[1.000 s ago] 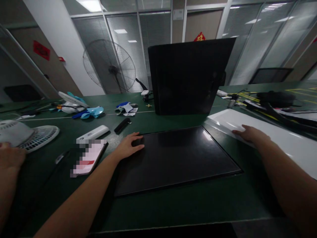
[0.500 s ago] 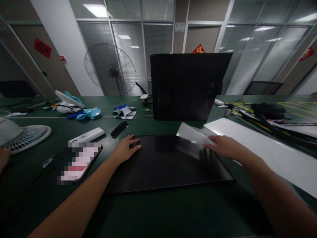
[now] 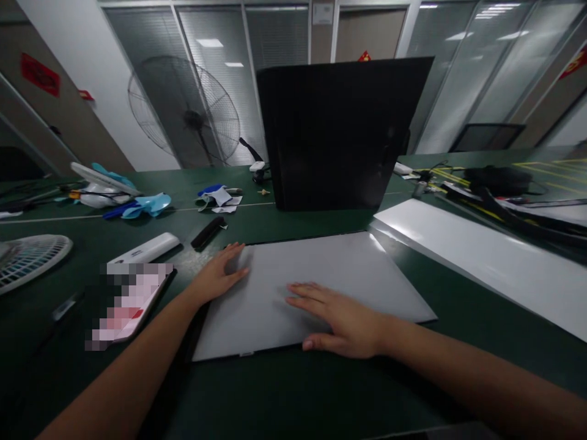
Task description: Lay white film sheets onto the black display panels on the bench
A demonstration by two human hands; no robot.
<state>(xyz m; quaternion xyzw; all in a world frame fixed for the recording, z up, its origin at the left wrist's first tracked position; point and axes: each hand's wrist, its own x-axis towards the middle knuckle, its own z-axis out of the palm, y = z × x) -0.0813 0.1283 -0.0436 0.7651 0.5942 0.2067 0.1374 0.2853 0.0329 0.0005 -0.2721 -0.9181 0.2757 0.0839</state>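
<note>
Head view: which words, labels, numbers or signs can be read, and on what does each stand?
Nothing is readable.
Red wall sign, left: too blurred.
Red sign above the black panel: mostly hidden, blurred.
White notice at the top: too small.
Phone screen: pixelated.
White sheet: no print visible.

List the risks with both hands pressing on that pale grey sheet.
1. The right hand lies flat in the middle of the pale grey rectangular sheet; a sideways sweep may skew it, as the left hand pins only the far-left corner.
2. The tall upright black panel stands just behind the sheet's far edge; a forward shove might knock it.
</note>
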